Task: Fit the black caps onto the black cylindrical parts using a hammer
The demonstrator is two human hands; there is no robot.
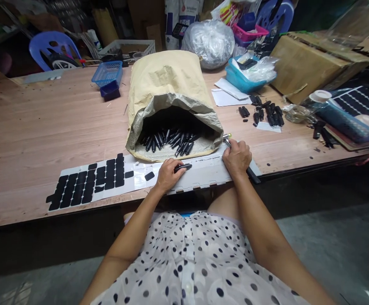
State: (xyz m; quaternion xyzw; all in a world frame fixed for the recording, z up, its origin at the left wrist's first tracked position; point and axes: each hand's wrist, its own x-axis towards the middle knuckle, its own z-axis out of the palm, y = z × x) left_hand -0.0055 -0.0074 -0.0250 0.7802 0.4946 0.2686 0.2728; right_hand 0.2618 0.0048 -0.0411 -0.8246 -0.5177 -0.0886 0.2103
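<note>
Just below the frame's centre, the left hand grasps a black piece over a white board; right of centre, the right hand clenches a black-handled tool. Beyond, mid-frame, a gaping sack holds similar dark pieces.

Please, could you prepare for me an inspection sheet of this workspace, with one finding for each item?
Surface: wood-look table, with a white strip along its near edge.
Job's things: slim black pieces inside the open sack; dark rounded patches on the strip's left part.
Hands: left hand holds a single black piece in its fingers; right hand grips a hammer-like tool.
Clutter: small black parts near a turquoise basket; blue basket left of the sack.
Cables: nothing seen clearly.
Surroundings: blue chair and cardboard box.
</note>
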